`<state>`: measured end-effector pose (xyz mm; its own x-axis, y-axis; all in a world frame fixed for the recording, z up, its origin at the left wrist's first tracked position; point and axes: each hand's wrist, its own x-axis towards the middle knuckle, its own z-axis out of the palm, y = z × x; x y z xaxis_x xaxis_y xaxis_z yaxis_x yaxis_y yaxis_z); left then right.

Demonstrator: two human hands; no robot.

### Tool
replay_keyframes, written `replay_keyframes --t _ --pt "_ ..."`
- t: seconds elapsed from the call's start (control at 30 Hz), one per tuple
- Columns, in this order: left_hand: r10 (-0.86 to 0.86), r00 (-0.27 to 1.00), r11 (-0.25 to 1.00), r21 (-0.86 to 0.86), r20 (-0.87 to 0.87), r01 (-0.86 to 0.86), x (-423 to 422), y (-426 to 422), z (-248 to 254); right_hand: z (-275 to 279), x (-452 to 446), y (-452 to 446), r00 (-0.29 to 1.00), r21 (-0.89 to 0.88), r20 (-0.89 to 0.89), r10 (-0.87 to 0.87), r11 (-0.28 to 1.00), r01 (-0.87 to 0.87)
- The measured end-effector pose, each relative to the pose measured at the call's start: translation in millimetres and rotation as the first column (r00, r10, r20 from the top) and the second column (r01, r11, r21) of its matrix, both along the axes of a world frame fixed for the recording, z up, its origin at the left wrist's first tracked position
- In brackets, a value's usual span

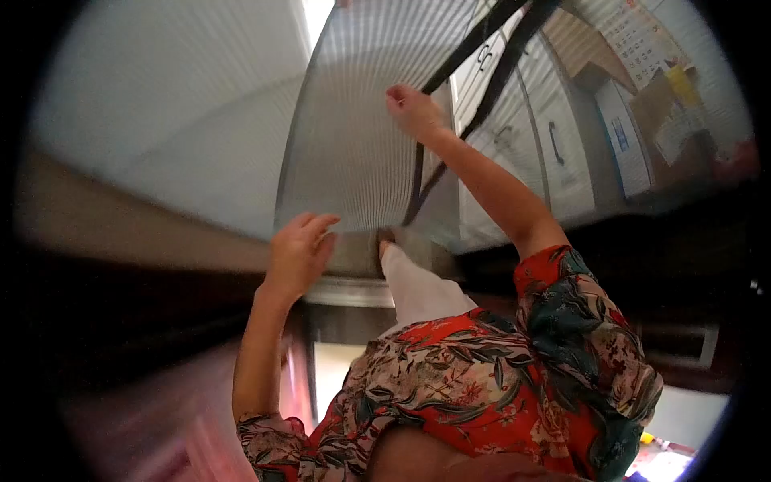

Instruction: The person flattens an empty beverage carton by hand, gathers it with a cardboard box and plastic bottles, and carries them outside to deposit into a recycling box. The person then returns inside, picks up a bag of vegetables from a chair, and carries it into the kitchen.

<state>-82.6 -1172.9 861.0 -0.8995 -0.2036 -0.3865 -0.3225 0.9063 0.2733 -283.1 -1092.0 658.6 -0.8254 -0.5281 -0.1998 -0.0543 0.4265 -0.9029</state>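
Note:
My right hand (pixel 414 112) is raised in front of a sheer, finely ribbed mesh curtain (pixel 353 120). Its fingers are curled closed at the curtain's dark edge strip (pixel 470 48), which bends where the hand meets it. A second dark strip (pixel 510 68) runs to the right, and the two come together lower down. My left hand (pixel 301 249) is lower and to the left, fingers loosely bent and apart, with nothing seen in them. Whether it touches the mesh I cannot tell. Below the curtain a foot (pixel 385 241) and a pale trouser leg (pixel 422 289) show.
Beyond the mesh on the right are light cabinet doors (pixel 546 128) with dark handles, a wall calendar (pixel 638 48) and boxes (pixel 622 136). A pale ridged threshold (pixel 349 293) crosses the floor near the foot. Pink fabric (pixel 201 426) hangs at lower left.

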Motion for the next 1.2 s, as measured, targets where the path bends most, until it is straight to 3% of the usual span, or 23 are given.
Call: replay_keyframes --t 0.07,0.13,0.17,0.23,0.27,0.3,0.37,0.4,0.43,0.5,0.53,0.57,0.6,0.63,0.67,0.73,0.8,0.87,0.93,1.03,1.1,1.2 --pt "-0.226 0.968 0.973 0.021 -0.107 0.229 -40.2 27.3 -9.7 -9.1 18.5 -3.1 0.992 -0.023 0.015 0.128 0.992 -0.127" --pt "-0.492 0.848 0.867 -0.026 -0.199 0.497 -91.4 54.5 -9.7 -29.7 44.5 -31.7 0.954 -0.291 -0.139 0.268 0.909 -0.297" --pt "-0.612 0.753 0.784 -0.055 -0.242 0.619 -116.2 61.7 -12.4 -6.0 65.5 -21.7 0.958 -0.370 -0.213 0.194 0.891 -0.262" --pt "-0.755 0.625 0.652 -0.317 -0.198 0.689 -144.7 47.0 -29.2 -1.0 99.9 -43.7 0.897 -0.611 -0.440 -0.036 0.744 -0.270" --pt "-0.697 0.706 0.606 -0.425 0.124 0.672 -151.1 25.8 -35.6 11.4 99.8 -33.9 0.872 -0.483 -0.312 0.377 0.727 -0.487" --pt "-0.542 0.731 0.525 -0.513 0.414 0.680 -152.6 -0.4 -34.6 22.7 99.6 -24.5 0.709 -0.323 -0.120 0.695 0.648 -0.690" --pt "-0.230 0.668 0.568 -0.460 0.708 0.683 -150.5 -23.7 14.8 -12.9 132.7 -3.6 0.516 -0.155 -0.128 0.847 0.496 -0.854" --pt "-0.059 0.643 0.671 -0.447 0.763 0.592 -136.1 -59.7 17.0 -34.8 148.0 12.2 0.338 0.115 0.060 0.939 0.330 -0.937" --pt "-0.133 0.590 0.596 -0.411 0.797 0.690 -101.8 -99.4 23.2 -50.4 157.0 41.5 0.227 0.279 0.133 0.965 0.183 -0.943" --pt "-0.081 0.517 0.666 -0.340 0.852 0.664 -10.2 -166.0 32.6 -72.2 181.5 102.3 0.117 0.384 0.406 0.906 -0.053 -0.922" --pt "0.237 0.367 0.858 -0.371 0.900 0.356 5.6 -149.6 52.7 -92.4 191.3 135.0 0.068 0.276 0.437 0.897 -0.062 -0.959" --pt "0.408 0.286 0.890 -0.447 0.867 0.087 43.6 -155.2 62.4 -98.5 193.7 159.7 0.119 0.224 0.608 0.785 -0.026 -0.974" --pt "0.405 0.251 0.905 -0.424 0.879 0.025 79.8 -145.0 72.9 -100.6 199.8 185.9 0.133 0.168 0.763 0.633 0.005 -0.986" --pt "0.373 0.268 0.923 -0.386 0.888 -0.006 121.2 -145.5 79.7 -108.6 208.2 210.1 0.073 0.149 0.697 0.714 -0.045 -0.988" --pt "0.121 0.355 0.984 -0.160 0.927 0.082 163.3 -151.8 88.8 -112.5 217.9 227.6 0.010 0.136 0.621 0.784 -0.095 -0.986" --pt "0.480 0.113 0.845 -0.424 0.870 -0.326 173.8 -95.4 116.9 -79.0 217.1 260.9 0.150 0.087 0.811 0.566 0.137 -0.987" --pt "0.475 -0.069 0.770 -0.452 0.877 -0.451 262.1 -97.6 136.6 -90.0 253.2 301.8 0.132 0.106 0.850 0.510 0.080 -0.991" --pt "0.468 0.002 0.716 -0.378 0.884 -0.587 306.7 -72.0 158.3 -85.8 276.3 346.4 0.180 0.121 0.846 0.501 0.147 -0.982" --pt "0.390 0.194 0.833 -0.256 0.900 -0.490 400.5 -52.8 169.7 -81.5 289.0 371.9 0.214 0.129 0.873 0.438 0.215 -0.968" --pt "0.399 -0.148 0.691 -0.403 0.905 -0.600 533.2 -6.9 142.9 -79.2 312.4 392.9 0.239 0.144 0.931 0.274 0.327 -0.934" --pt "0.436 -0.202 0.618 -0.455 0.877 -0.641 551.4 30.8 116.7 -69.8 337.1 409.5 0.240 0.148 0.953 0.186 0.405 -0.902" --pt "0.506 -0.170 0.544 -0.466 0.845 -0.698 556.5 66.8 82.6 -55.1 353.1 424.4 0.242 0.167 0.963 0.115 0.451 -0.877"
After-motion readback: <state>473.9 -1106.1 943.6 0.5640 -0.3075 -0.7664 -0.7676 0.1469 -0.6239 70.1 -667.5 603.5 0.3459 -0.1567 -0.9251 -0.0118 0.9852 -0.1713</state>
